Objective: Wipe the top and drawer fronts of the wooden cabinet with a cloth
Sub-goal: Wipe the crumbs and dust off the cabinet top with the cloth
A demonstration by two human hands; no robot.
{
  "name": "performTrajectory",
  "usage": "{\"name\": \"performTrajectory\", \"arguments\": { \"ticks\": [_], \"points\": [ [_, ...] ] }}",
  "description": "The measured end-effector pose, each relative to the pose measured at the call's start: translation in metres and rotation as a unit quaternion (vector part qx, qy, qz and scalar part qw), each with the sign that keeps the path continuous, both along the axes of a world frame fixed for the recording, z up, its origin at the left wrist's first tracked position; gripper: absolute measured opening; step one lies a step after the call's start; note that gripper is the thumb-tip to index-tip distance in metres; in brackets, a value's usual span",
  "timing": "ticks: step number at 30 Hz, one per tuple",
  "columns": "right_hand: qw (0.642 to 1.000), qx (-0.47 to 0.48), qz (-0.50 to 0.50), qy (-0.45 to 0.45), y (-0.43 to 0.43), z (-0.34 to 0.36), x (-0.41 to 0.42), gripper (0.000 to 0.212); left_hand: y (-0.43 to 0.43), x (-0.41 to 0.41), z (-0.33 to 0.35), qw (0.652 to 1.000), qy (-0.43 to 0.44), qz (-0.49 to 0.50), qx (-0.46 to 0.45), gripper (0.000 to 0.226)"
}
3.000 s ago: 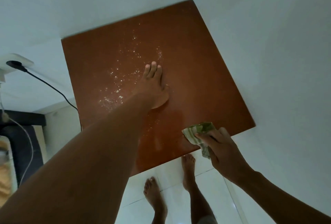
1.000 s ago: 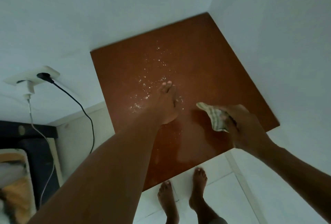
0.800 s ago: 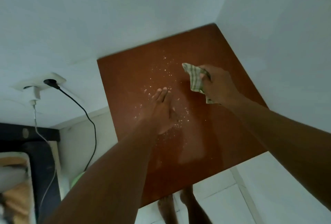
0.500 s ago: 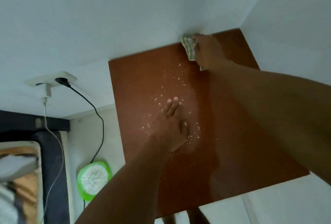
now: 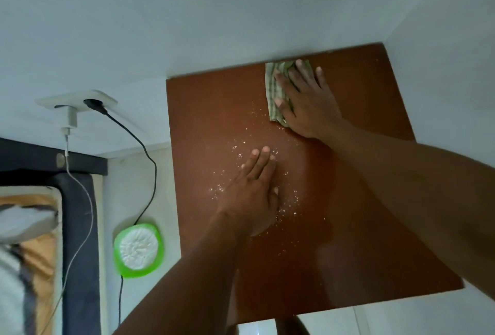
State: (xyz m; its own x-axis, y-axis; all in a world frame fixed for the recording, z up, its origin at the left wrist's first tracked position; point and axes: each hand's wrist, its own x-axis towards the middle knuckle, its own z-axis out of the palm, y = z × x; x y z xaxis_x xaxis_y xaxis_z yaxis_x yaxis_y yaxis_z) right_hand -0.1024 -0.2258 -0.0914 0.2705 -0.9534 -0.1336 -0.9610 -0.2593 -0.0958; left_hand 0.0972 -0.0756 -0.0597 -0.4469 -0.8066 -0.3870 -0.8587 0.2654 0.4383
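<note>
Centre to right of frame: glossy reddish-brown square wooden cabinet top (image 5: 209,125), seen from above, set into the corner of two plain white walls (image 5: 187,13). Small white specks (image 5: 236,147) are scattered over the middle of the wood, thickest around the left hand. The lower part of the top shows a dull sheen.

Both bare forearms come in from the bottom and right edges. Right hand (image 5: 305,99), upper right of the top at the back edge by the wall: palm down, fingers straight and spread, pressing a folded green-and-white checked cloth (image 5: 273,90) flat on the wood. The cloth pokes out left of the hand.

Left hand (image 5: 251,195), mid-top: flat, fingers straight and close together, holding nothing, resting on the specks.

Left of frame: white wall socket plate (image 5: 77,99), black cable (image 5: 139,141) running down to a round green-rimmed object with a white centre (image 5: 138,250) beside the cabinet. White charger (image 5: 71,117) with a thin white cable (image 5: 80,187). Dark bed frame (image 5: 77,227) at the far left. White floor tile (image 5: 257,329) at the bottom edge.
</note>
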Motion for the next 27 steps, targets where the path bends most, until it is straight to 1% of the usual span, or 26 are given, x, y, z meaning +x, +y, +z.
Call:
{"name": "performTrajectory", "arguments": {
  "ticks": [6,13,18,23,27],
  "points": [
    [1.0,0.003,-0.002,0.004,0.064,0.003,-0.001,0.063,-0.003,0.003,0.006,1.0,-0.005,-0.01,0.012,0.068],
    [0.999,0.001,-0.035,0.011,0.181,0.006,0.0,0.061,-0.005,0.006,0.01,0.999,-0.011,-0.032,0.021,0.069],
    [0.997,0.006,-0.079,0.014,0.25,0.003,0.007,0.06,-0.003,0.009,0.01,0.998,-0.01,-0.049,0.027,0.072],
    [0.993,0.008,-0.12,-0.009,0.293,0.005,0.018,0.059,-0.001,0.01,0.009,0.998,-0.034,-0.06,0.007,0.075],
    [0.985,0.011,-0.169,-0.022,0.318,0.003,0.026,0.058,-0.001,0.012,0.008,0.997,-0.037,-0.069,0.002,0.076]
  ]
}}
